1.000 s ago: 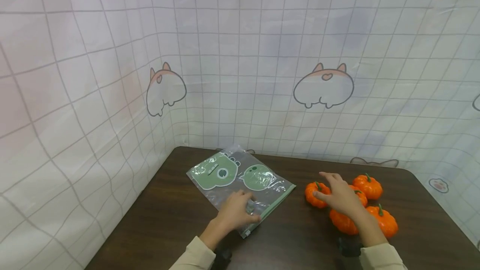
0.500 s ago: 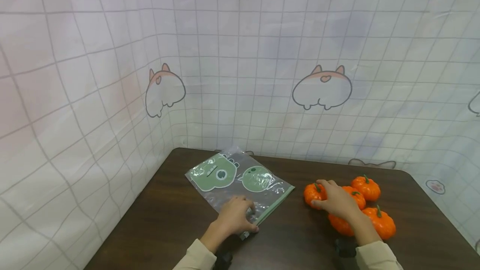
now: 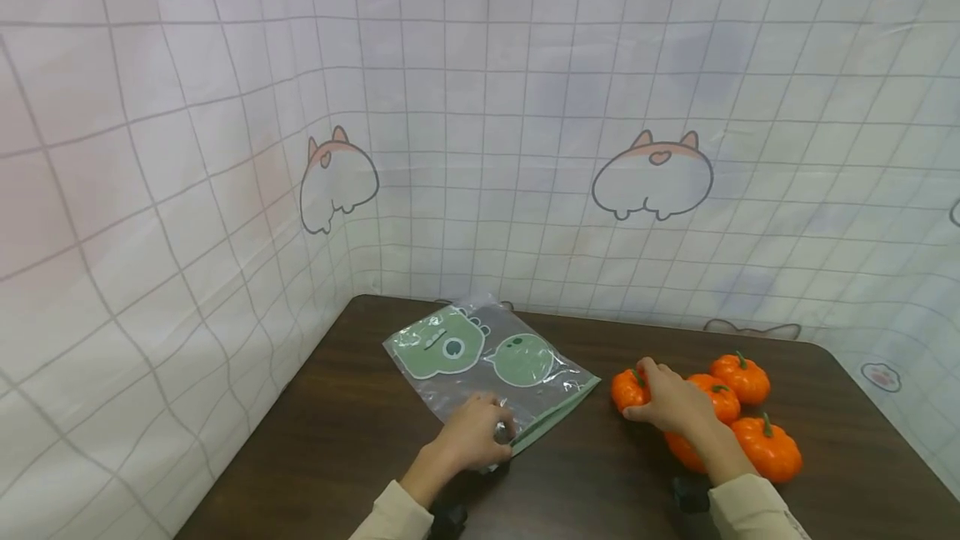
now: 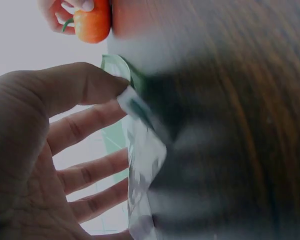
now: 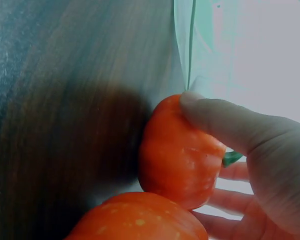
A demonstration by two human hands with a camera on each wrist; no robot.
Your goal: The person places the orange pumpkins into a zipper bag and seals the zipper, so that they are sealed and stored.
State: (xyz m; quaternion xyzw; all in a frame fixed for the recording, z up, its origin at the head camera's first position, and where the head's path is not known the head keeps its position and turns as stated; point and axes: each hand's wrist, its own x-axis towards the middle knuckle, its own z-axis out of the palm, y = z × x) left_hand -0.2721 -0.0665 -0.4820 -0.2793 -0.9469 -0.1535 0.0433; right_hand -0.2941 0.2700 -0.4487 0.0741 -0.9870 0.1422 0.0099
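Note:
My left hand (image 3: 472,433) pinches the near corner of a clear zip bag (image 3: 517,407) printed with green cartoon shapes. In the left wrist view, thumb and index finger meet on the bag's pale corner (image 4: 135,107), and the other fingers spread behind the plastic. The green-edged mouth of the bag gapes slightly. My right hand (image 3: 678,402) holds a small orange pumpkin (image 3: 627,392) on the table. The right wrist view shows the thumb on one side of that pumpkin (image 5: 177,155) and fingers behind it, partly hidden, around its green stem (image 5: 232,158).
Several more orange pumpkins stand right of and below the right hand, including one at the back (image 3: 741,378) and one in front (image 3: 769,450). A neighbouring pumpkin (image 5: 140,220) sits close to the held one. Behind the dark wooden table (image 3: 322,407) rises a grid-patterned curtain (image 3: 480,148).
My right hand has come down from above the pumpkins and closed around the leftmost one. The left hand's fingers have drawn together on the bag's corner, and its green edge has parted slightly.

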